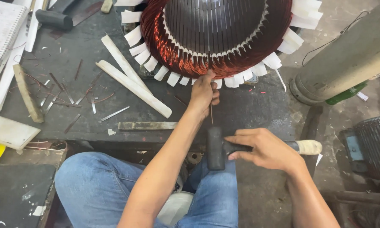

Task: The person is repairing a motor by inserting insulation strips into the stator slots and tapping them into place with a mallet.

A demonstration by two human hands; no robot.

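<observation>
Left hand (203, 93) closed on thin metal rod (211, 115) against copper-wound motor stator (217, 36) on dark workbench (88, 55), right hand (266, 148) gripping black rubber mallet (217, 148) just below

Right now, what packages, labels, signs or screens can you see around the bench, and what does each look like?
Spiral notebook: top left corner of the bench, white lined pages, handwriting too small to make out.
Green bottle: on the floor at right, under the grey cylinder, mostly hidden, with a small white tag beside it.
No screens or signs in view.
</observation>
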